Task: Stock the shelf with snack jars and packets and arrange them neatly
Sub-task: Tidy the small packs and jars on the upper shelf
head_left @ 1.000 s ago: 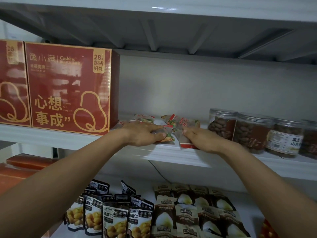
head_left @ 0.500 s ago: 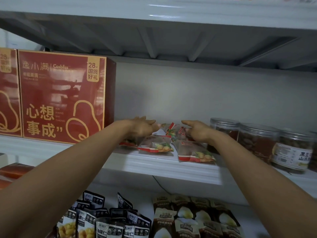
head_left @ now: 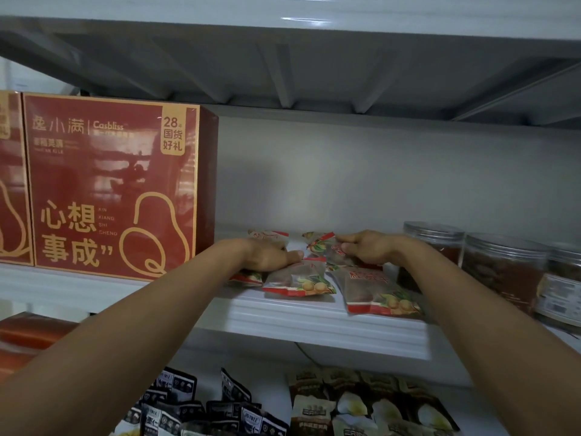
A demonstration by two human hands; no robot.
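Several red-and-clear snack packets lie flat on the white shelf [head_left: 314, 322] between a red gift box and some jars. One packet [head_left: 298, 281] sits front and centre, and another [head_left: 377, 294] lies front right. My left hand [head_left: 270, 256] rests palm down on the packets at the left, covering part of one [head_left: 248, 278]. My right hand [head_left: 367, 250] grips a rear packet [head_left: 320, 243] with curled fingers. Clear snack jars [head_left: 503, 269] with lids stand in a row at the right.
Two tall red gift boxes [head_left: 116, 184] stand at the shelf's left. The upper shelf's underside hangs low overhead. On the lower shelf are black packets [head_left: 195, 413] and brown packets [head_left: 361, 404]. A further jar [head_left: 562, 284] sits at the far right.
Both hands moved from the shelf's front edge to the rear packets. The right hand's fingers have curled round one. The view has shifted slightly.
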